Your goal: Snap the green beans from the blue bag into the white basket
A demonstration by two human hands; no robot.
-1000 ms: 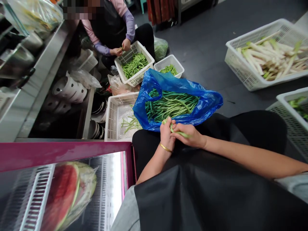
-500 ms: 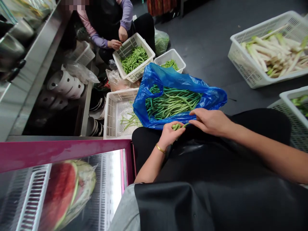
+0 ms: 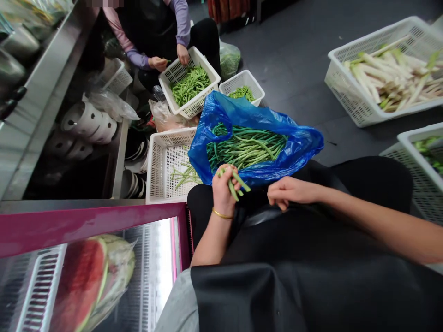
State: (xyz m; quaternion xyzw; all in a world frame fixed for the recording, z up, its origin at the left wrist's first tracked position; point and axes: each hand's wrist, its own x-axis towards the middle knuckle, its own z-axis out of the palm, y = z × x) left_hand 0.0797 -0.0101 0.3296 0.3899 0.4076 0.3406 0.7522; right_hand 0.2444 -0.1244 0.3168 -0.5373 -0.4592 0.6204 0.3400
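Note:
My left hand is closed round several short green bean pieces, which poke out past the fingers. It is raised over the near edge of a blue plastic bag. Long green beans lie in a loose bundle inside the bag. My right hand is apart from the left, just below the bag's near edge, with its fingers curled. Whatever may be in those fingers is hidden. Left of the bag, a white basket has some cut bean pieces at its bottom.
Across from me a person's hands work at a basket of green beans. A smaller basket also has beans. White-stemmed vegetables fill a crate at right. A lit case with watermelon stands at lower left.
My hands have come apart. The left one has risen and turned upright with the bean pieces, toward the bag; the right one has dropped slightly and curled its fingers.

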